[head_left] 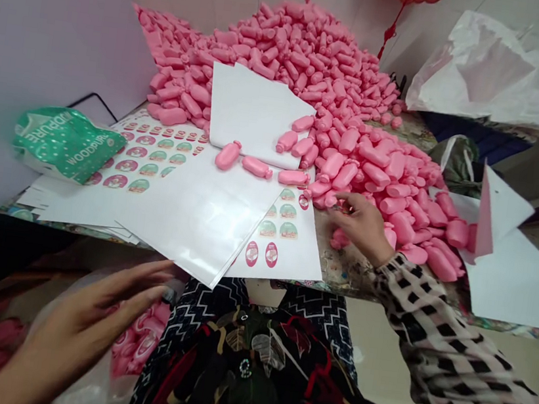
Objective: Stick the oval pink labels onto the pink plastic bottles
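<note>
My right hand (363,224) reaches to the near edge of a heap of small pink bottles (314,49). Its thumb and forefinger are curled in at the end of one pink bottle (326,200). At the lower left, over a clear plastic bag (93,371), my left hand (100,312) has its fingers stretched out and holds nothing visible. Inside that bag lie pink bottles with round labels (144,344). Sticker sheets (287,257) with pink and green labels lie on the table, partly covered by a glossy white sheet (208,214).
A green package (66,142) rests on sticker sheets at the left. White paper (246,109) leans into the heap, and more folded paper (512,280) lies at the right edge. A large white plastic bag (505,74) stands at the back right. The table's front edge is near my lap.
</note>
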A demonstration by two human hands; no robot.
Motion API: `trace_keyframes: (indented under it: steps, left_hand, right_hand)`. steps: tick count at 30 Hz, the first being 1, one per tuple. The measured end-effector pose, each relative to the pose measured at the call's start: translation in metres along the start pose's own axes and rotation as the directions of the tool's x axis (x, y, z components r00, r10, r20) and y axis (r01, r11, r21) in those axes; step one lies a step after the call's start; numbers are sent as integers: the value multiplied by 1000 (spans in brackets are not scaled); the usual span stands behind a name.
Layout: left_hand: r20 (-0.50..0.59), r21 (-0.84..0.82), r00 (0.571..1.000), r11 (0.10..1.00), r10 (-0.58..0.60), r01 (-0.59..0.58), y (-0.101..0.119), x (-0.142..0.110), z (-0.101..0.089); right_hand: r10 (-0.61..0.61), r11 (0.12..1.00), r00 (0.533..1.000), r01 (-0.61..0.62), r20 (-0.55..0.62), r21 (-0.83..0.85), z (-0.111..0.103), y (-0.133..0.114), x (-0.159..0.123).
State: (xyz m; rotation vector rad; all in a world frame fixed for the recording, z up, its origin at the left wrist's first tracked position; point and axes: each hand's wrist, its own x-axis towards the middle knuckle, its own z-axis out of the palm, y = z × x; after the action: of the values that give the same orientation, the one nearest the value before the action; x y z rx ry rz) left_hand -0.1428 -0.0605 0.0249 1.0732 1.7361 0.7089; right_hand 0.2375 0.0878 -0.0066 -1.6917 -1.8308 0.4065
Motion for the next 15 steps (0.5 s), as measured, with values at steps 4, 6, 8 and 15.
trace_keyframes:
  steps: [4, 6, 8, 15]
  left_hand:
    - [291, -371, 944, 928, 156, -39, 41, 14, 70]
    - [387, -551, 895, 834, 220, 33, 52, 22, 96]
    - [528, -601, 817, 781, 232, 167, 57, 30, 112]
    - [574, -412, 813, 892, 94, 188, 47, 40, 112]
  right_hand:
    - [179, 679, 951, -305, 252, 668, 2, -40, -17]
    - [129, 523, 860, -482, 494, 703, 9, -66, -33]
    - [48, 471, 764, -585, 643, 660, 18, -85, -47]
    - [47, 911, 921, -198, 387, 361, 27, -74, -64]
